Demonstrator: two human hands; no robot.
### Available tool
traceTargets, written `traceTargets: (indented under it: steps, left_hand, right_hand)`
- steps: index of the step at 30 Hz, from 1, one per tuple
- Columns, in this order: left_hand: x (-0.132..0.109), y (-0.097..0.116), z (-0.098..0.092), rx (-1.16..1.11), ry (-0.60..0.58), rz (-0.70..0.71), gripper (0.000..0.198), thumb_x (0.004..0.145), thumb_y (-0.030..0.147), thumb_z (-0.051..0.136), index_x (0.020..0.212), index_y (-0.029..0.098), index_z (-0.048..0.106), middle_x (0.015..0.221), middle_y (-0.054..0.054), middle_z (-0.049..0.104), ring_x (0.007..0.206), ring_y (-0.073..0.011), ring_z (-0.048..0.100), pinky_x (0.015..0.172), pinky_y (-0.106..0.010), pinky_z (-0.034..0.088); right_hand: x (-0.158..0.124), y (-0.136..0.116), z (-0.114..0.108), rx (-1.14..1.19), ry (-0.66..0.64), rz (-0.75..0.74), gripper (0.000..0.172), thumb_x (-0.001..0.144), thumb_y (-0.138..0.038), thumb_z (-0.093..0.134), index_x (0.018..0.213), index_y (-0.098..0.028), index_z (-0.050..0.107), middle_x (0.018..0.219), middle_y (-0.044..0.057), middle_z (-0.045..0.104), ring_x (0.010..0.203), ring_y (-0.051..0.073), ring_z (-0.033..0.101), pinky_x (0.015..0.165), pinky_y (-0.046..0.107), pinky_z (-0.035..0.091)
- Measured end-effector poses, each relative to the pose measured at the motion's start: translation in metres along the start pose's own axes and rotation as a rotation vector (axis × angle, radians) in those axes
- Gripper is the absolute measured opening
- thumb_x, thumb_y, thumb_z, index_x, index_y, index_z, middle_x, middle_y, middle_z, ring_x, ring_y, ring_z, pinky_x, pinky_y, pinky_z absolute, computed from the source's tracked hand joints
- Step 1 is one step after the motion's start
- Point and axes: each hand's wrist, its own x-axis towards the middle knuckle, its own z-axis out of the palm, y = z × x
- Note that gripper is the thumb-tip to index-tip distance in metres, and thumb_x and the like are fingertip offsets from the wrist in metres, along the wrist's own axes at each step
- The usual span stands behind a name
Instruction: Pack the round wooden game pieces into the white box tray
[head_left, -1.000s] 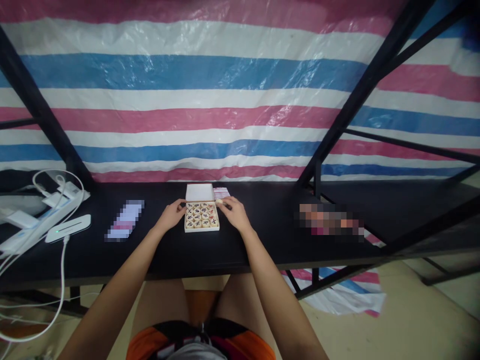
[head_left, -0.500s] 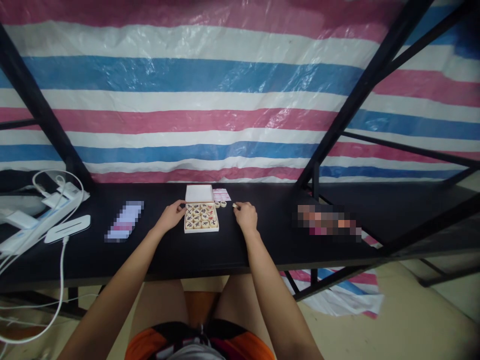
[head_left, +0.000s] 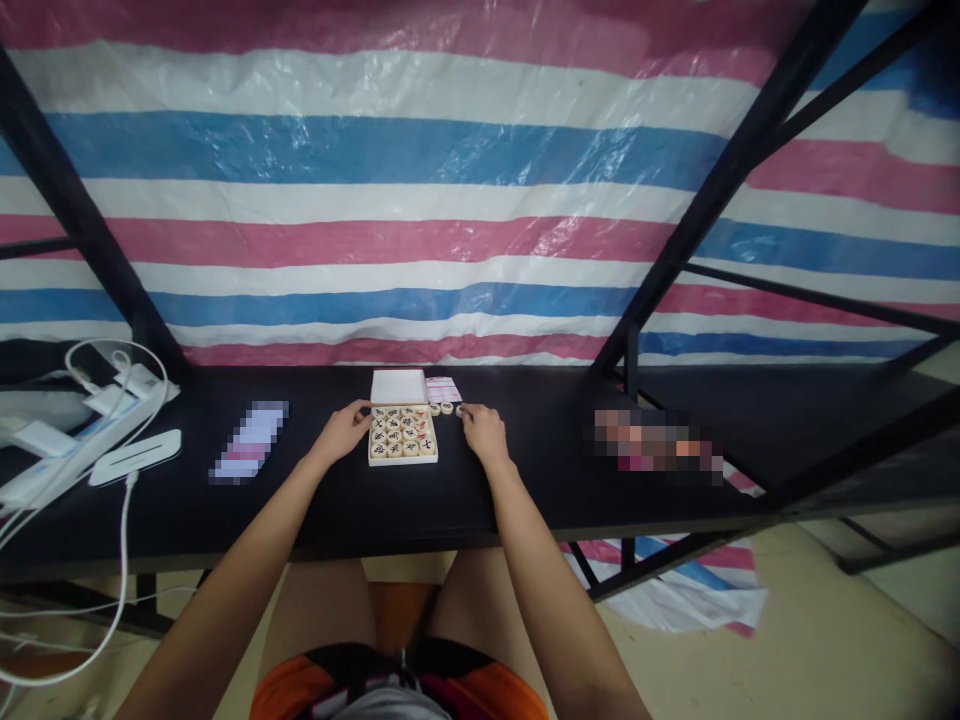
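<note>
An open box [head_left: 403, 462] of round xiangqi pieces [head_left: 394, 435] lies on the black desk, its white lid [head_left: 398, 386] folded back behind it. Most of the pieces carry black characters, and a few on the right side carry red ones. My left hand [head_left: 346, 430] grips the box's left edge near the rear corner. Right of the box, my right hand [head_left: 486, 434] pinches a single xiangqi piece [head_left: 460, 410] at the desk surface. Two loose pieces [head_left: 441, 409] stand in a row between that piece and the box.
A pink-and-white paper [head_left: 443, 389] lies behind the loose pieces. To the left are a blurred-out phone-like object [head_left: 250, 443], a white charging pad [head_left: 136, 457] and a power strip [head_left: 82, 440] with cables. A pixelated item [head_left: 656, 440] lies right. Black metal posts [head_left: 675, 245] frame the desk.
My right hand has moved left with its piece, bringing it down beside the two loose pieces. My left hand and the box have stayed in place.
</note>
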Motion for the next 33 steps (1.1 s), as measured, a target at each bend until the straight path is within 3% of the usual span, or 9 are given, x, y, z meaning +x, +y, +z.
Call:
traceTargets:
  steps: [8,21,26,30,33]
  left_hand:
    - [0.001,0.0,0.0,0.008,0.0,-0.01,0.039,0.082,0.039,0.046,0.113,0.019,0.059,0.074,-0.002,0.066,0.072,-0.0189,0.061,0.071,-0.028,0.044]
    - [-0.001,0.0,0.0,-0.012,0.002,0.005,0.04,0.081,0.04,0.046,0.112,0.019,0.06,0.073,-0.002,0.065,0.069,-0.0183,0.061,0.068,-0.027,0.043]
    - [0.001,-0.001,0.001,0.003,0.005,-0.002,0.039,0.081,0.04,0.046,0.112,0.02,0.06,0.071,-0.001,0.065,0.069,-0.0184,0.061,0.068,-0.027,0.043]
    - [-0.001,0.0,0.0,-0.002,0.008,0.011,0.038,0.081,0.039,0.046,0.111,0.02,0.06,0.072,-0.001,0.065,0.067,-0.0175,0.06,0.067,-0.026,0.043]
    - [-0.003,0.004,-0.001,-0.015,0.007,0.011,0.038,0.082,0.037,0.046,0.112,0.019,0.06,0.071,-0.001,0.064,0.067,-0.0175,0.06,0.065,-0.026,0.043]
  right_hand:
    - [0.003,-0.001,-0.002,-0.009,0.018,0.033,0.025,0.09,-0.026,0.044,0.105,-0.024,0.065,0.103,0.009,0.064,0.095,0.021,0.057,0.077,0.03,0.043]
    - [0.001,-0.002,-0.002,-0.006,-0.028,-0.017,0.03,0.089,-0.025,0.045,0.113,-0.024,0.063,0.108,0.011,0.062,0.1,0.025,0.054,0.082,0.035,0.043]
    - [0.001,-0.005,-0.005,0.076,0.069,-0.028,0.033,0.087,-0.023,0.046,0.117,-0.022,0.06,0.111,0.011,0.059,0.1,0.024,0.054,0.085,0.035,0.043]
    - [-0.01,-0.032,-0.027,0.283,0.207,-0.257,0.034,0.087,-0.019,0.042,0.115,-0.019,0.06,0.111,0.011,0.058,0.104,0.024,0.052,0.094,0.038,0.041]
    - [-0.037,-0.073,-0.06,0.457,0.156,-0.567,0.031,0.089,-0.02,0.04,0.108,-0.024,0.064,0.102,0.007,0.061,0.102,0.021,0.055,0.094,0.037,0.044]
